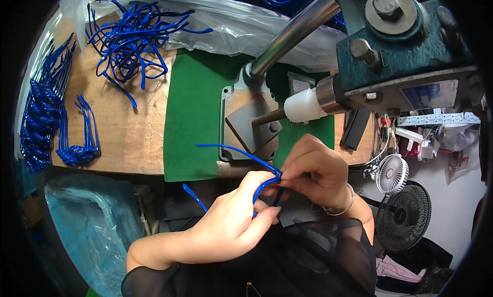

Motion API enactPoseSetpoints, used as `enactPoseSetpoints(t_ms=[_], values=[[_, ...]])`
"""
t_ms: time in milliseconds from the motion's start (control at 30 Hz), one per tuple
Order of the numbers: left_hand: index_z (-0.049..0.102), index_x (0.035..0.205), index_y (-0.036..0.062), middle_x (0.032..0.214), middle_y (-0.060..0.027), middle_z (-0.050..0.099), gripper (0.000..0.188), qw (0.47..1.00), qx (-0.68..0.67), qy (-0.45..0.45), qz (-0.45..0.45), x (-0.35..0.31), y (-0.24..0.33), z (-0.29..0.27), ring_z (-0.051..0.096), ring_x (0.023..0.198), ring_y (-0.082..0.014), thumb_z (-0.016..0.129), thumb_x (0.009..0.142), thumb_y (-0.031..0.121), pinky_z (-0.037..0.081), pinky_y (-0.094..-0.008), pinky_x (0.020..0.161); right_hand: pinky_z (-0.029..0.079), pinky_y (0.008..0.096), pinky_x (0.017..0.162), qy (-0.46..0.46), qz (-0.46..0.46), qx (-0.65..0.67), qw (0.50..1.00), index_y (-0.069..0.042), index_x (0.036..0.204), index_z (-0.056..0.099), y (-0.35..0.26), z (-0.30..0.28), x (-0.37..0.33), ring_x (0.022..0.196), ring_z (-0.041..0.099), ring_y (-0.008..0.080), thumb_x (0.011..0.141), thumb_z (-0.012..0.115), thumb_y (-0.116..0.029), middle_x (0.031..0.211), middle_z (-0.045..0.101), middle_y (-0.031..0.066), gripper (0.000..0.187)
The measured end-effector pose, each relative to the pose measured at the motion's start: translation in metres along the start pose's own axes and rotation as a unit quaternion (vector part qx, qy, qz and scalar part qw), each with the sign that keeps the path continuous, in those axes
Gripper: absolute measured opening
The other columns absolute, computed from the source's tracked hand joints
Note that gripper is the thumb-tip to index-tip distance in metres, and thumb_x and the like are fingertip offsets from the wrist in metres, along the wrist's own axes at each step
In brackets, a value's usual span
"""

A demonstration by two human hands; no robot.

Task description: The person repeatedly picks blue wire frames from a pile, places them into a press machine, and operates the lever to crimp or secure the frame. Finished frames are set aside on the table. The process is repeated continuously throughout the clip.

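Note:
A blue eyeglass frame (263, 186) is held over the front edge of the bench, between my two hands. My left hand (226, 222) is closed around its front rim, thumb toward my body. The fingertips of my right hand (314, 175) pinch the frame at one corner, where a temple arm (228, 148) meets the rim. That temple arm stretches out to the left over the green mat. Another blue temple tip (192, 193) sticks out beyond my left hand. My fingers hide most of the rim and whatever lies between the right fingertips.
Beyond my hands a green bench press (405, 55) rises over its base plate (251, 125) on a green mat (192, 112). Loose blue frames (131, 37) lie heaped at the back left, with stacked ones (38, 120) farther left. A plastic-lined bin (95, 215) stands lower left; fans (403, 215) stand right.

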State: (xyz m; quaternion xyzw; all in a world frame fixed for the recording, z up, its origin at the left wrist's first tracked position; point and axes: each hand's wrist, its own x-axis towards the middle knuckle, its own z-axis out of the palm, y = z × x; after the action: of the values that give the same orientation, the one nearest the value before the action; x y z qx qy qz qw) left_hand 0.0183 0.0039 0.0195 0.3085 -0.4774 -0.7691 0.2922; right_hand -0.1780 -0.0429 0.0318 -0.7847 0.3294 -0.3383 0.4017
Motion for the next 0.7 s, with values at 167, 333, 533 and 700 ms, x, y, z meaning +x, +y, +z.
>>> enactPoseSetpoints(t_ms=[167,333,533,700], values=[[0.031,0.124,-0.0001,0.108,-0.0171,0.054,0.042,0.992,-0.109,-0.021,-0.056,0.004,0.007,-0.002,0.060,0.080,-0.0145,0.048,0.085,-0.004,0.050,-0.0270,0.073,0.044,0.0278,0.064,-0.006,0.028,0.027,0.999,-0.005,0.083,0.064,0.000,-0.003,0.000,0.070,0.055,0.0173,0.071,0.070,0.001,0.078,0.060,0.0044,0.015],[0.033,0.123,0.0012,0.104,-0.0167,0.056,0.043,0.980,-0.185,-0.010,-0.075,0.011,0.012,0.000,0.061,0.076,-0.0157,0.050,0.084,-0.004,0.051,-0.0287,0.070,0.043,0.0266,0.065,0.070,0.008,0.035,0.997,-0.001,0.084,0.062,-0.002,-0.008,-0.006,0.071,0.055,0.0163,0.073,0.070,-0.002,0.078,0.060,0.0062,0.013],[0.031,0.122,0.0007,0.103,-0.0189,0.057,0.042,0.982,-0.134,0.108,0.076,0.044,0.046,-0.002,0.062,0.070,-0.0197,0.049,0.084,-0.001,0.052,-0.0310,0.064,0.041,0.0202,0.065,0.206,0.091,0.063,0.972,0.002,0.085,0.059,0.014,-0.010,-0.007,0.072,0.052,0.0088,0.079,0.063,0.001,0.080,0.058,0.0048,0.007],[0.031,0.121,0.0011,0.100,-0.0169,0.059,0.041,0.977,-0.164,0.109,0.085,0.054,0.048,0.001,0.062,0.070,-0.0175,0.050,0.085,0.001,0.053,-0.0298,0.063,0.041,0.0199,0.063,0.263,0.089,0.031,0.960,0.001,0.082,0.060,0.011,-0.022,-0.008,0.070,0.052,0.0090,0.079,0.063,0.000,0.080,0.059,0.0046,0.005]])
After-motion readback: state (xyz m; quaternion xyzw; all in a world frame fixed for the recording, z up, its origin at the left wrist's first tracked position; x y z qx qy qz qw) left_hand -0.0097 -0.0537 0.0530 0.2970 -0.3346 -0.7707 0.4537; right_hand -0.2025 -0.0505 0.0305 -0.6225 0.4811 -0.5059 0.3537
